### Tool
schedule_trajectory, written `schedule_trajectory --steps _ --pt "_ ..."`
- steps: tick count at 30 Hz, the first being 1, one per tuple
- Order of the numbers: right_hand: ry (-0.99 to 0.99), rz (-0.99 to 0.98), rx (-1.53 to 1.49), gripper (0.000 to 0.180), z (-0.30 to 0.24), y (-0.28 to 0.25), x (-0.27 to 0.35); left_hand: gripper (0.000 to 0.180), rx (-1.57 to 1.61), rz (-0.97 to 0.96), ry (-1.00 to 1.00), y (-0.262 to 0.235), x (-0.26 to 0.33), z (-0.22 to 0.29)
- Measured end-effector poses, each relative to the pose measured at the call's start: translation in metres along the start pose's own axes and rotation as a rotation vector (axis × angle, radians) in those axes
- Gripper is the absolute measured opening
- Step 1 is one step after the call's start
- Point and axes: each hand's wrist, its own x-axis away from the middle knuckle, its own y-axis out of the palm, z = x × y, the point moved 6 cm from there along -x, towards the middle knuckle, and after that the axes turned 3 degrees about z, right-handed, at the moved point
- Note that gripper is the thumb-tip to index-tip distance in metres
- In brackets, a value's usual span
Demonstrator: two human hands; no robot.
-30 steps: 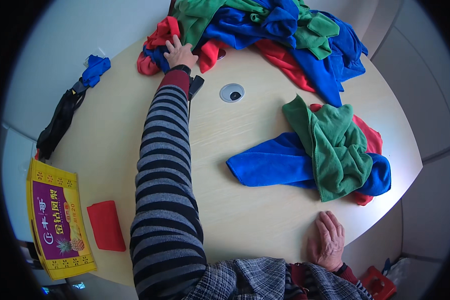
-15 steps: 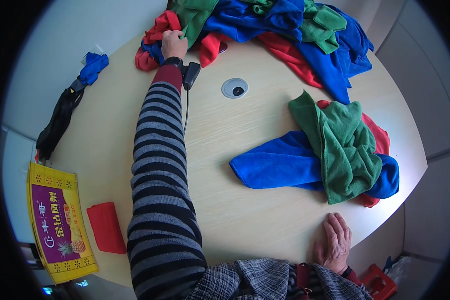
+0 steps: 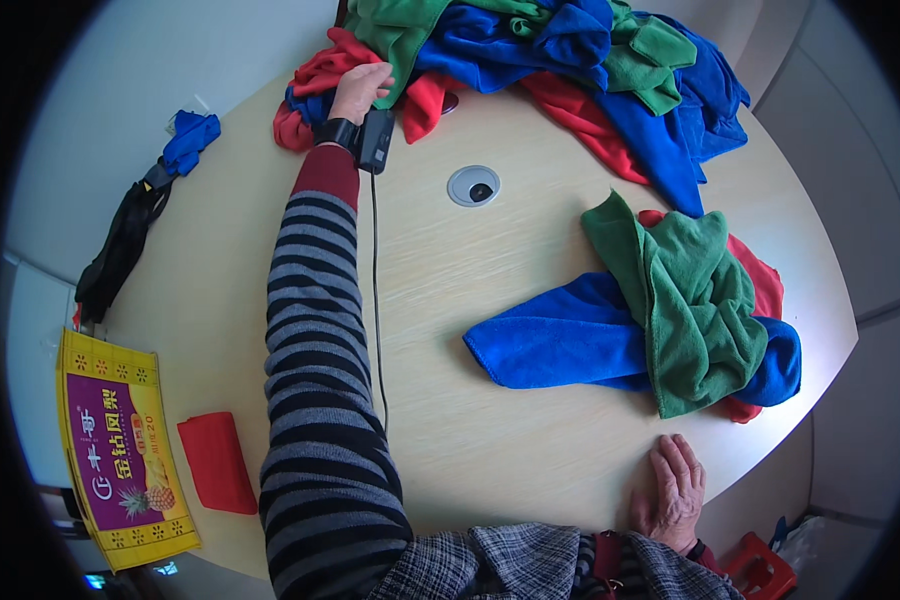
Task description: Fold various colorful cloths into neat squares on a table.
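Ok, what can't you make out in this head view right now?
- Left hand: fingertips buried in the cloth pile; which cloth they grip is unclear.
- Pile: top cut off by the upper edge.
- Red cloth in the near heap: mostly under the green cloth.
- Right hand: wrist hidden by the sleeve.

Striped grey-black sleeve (image 3: 315,380), red cuff, black wrist device (image 3: 375,140), cable.

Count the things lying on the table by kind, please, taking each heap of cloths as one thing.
Heaps of cloths: 2
Folded red cloth: 1
Yellow and purple packet: 1
Black and blue bundle: 1
Round cable cover: 1
Total: 6
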Motion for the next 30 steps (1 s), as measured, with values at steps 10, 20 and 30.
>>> schedule_trajectory --steps 10,20,30 --pt "-0.051 0.042 0.0 0.057 -0.006 -0.005 0.008 0.021 0.313 -0.864 0.27 0.243 0.208 0.193" --pt "-0.025 0.047 0.043 0.056 -0.007 -0.003 0.006 0.066 -0.976 0.261 0.336 0.024 0.071 0.059" --pt "-0.004 0.027 0.09 0.056 -0.004 0.0 0.003 0.047 -1.296 0.207 -0.142 -0.098 0.031 -0.074"
